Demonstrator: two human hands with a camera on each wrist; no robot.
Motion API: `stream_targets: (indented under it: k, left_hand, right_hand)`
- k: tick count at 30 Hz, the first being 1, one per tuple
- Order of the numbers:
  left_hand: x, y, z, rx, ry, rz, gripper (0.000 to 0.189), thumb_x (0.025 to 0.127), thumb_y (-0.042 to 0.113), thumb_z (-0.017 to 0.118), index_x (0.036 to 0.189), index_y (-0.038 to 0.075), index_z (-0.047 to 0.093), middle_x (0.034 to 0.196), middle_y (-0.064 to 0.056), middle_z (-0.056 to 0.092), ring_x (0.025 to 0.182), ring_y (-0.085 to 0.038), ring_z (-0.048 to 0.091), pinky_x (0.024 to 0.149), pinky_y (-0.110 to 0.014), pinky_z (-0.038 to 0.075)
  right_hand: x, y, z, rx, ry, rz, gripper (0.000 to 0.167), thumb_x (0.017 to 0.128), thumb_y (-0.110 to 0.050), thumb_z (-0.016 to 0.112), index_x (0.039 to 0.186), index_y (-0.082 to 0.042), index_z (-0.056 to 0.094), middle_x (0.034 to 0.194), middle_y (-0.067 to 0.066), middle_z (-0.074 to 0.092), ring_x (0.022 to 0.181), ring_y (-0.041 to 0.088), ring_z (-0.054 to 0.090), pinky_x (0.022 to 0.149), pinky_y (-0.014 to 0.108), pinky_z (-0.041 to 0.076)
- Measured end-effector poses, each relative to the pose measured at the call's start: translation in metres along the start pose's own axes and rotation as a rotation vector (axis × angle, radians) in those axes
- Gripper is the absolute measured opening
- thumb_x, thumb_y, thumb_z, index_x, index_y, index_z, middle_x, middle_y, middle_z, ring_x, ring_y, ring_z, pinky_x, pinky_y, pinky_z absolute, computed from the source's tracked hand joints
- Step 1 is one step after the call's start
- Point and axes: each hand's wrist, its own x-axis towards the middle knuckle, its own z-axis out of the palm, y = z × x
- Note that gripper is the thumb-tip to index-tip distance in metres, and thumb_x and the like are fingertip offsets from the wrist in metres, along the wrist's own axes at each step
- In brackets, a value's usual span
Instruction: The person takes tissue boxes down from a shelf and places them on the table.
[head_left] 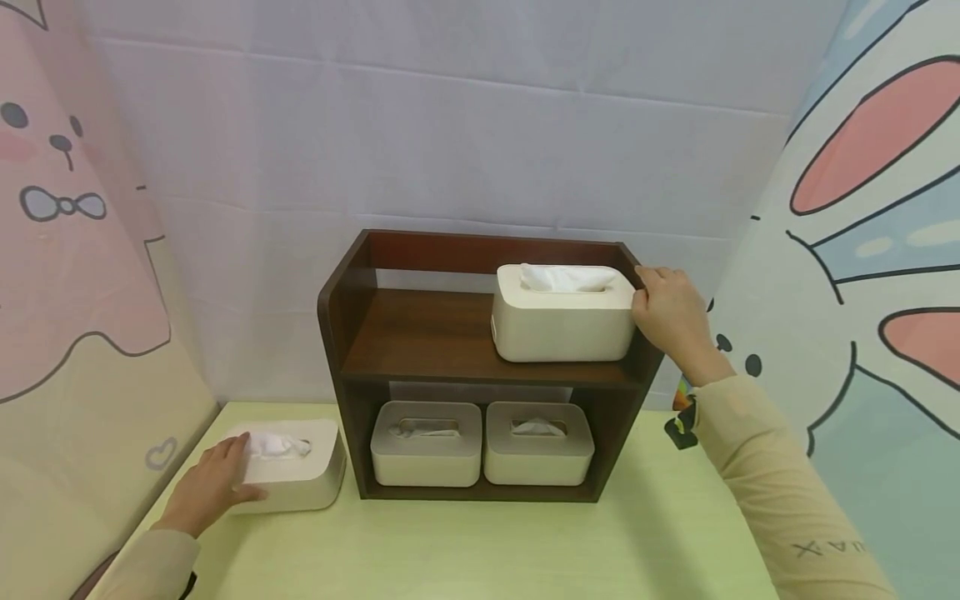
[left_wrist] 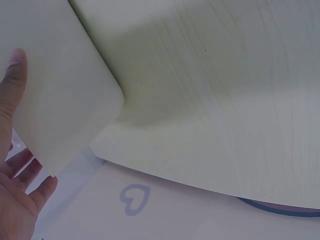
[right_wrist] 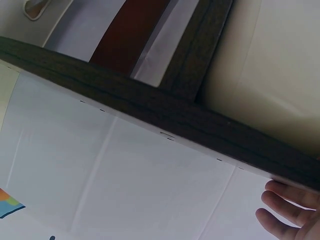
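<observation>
At the left of the head view, my left hand [head_left: 206, 487] grips the left end of a white tissue box [head_left: 315, 487] on the table. Its thumb lies on the front face; in the left wrist view the other fingers [left_wrist: 46, 190] show past the box's far edge. My right hand [head_left: 670, 317] straddles the right side panel of a dark brown two-tier shelf [head_left: 420, 337]. Its thumb is beside a second tissue box [head_left: 562, 333] at the upper tier's right end. The right wrist view shows its fingers [right_wrist: 285, 200] along the panel's outer side.
On the lower tier, a left tissue box [head_left: 426, 462] and a right tissue box [head_left: 538, 462] stand side by side. The light yellow-green table [head_left: 480, 550] extends in front of the shelf. Cartoon-printed cloths hang at both sides, and a pale curtain [head_left: 450, 142] hangs behind.
</observation>
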Motion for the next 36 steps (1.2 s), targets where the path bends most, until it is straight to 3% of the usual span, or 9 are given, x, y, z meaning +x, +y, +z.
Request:
stream_targets:
  k: [6,17,24,30,36]
  left_hand:
    - [0.002,-0.003,-0.001,0.002,-0.013,-0.015,0.094,0.066,0.039,0.075,0.131,-0.012,0.031,0.123,-0.036,0.041,0.107,-0.053,0.041,0.077,-0.059,0.043]
    - [-0.001,0.003,-0.003,0.031,0.072,0.020,0.085,0.065,0.032,0.077,0.127,-0.011,0.037,0.117,-0.033,0.047,0.101,-0.052,0.046,0.072,-0.057,0.045]
    - [0.000,0.006,-0.008,0.025,0.019,-0.025,0.088,0.070,0.044,0.073,0.129,-0.010,0.035,0.121,-0.033,0.045,0.103,-0.053,0.044,0.071,-0.062,0.042]
    - [0.003,0.013,-0.015,0.075,0.050,-0.018,0.085,0.073,0.051,0.068,0.126,-0.009,0.042,0.117,-0.030,0.050,0.099,-0.050,0.049,0.068,-0.061,0.043]
    - [0.010,0.024,-0.025,0.098,0.072,0.010,0.073,0.081,0.048,0.061,0.126,-0.008,0.044,0.116,-0.030,0.053,0.100,-0.050,0.050,0.069,-0.059,0.044]
  right_hand:
    - [0.000,-0.001,-0.001,-0.010,-0.005,0.008,0.041,0.085,-0.007,0.038,0.118,0.010,0.054,0.113,0.030,0.056,0.100,0.047,0.052,0.082,0.057,0.044]
    - [0.000,-0.001,-0.001,-0.006,-0.015,0.014,0.041,0.085,-0.007,0.037,0.118,0.009,0.054,0.114,0.030,0.056,0.101,0.047,0.051,0.081,0.057,0.044]
    - [-0.001,0.000,-0.002,0.000,-0.022,0.016,0.040,0.085,-0.007,0.038,0.119,0.009,0.054,0.114,0.030,0.056,0.102,0.047,0.051,0.082,0.057,0.043]
    - [0.000,0.000,-0.003,0.000,-0.028,0.013,0.041,0.086,-0.007,0.038,0.120,0.009,0.053,0.115,0.030,0.055,0.102,0.047,0.050,0.082,0.058,0.043]
    - [0.000,0.000,-0.002,0.003,-0.027,0.008,0.041,0.085,-0.007,0.038,0.119,0.010,0.054,0.114,0.030,0.056,0.102,0.048,0.050,0.083,0.057,0.043]
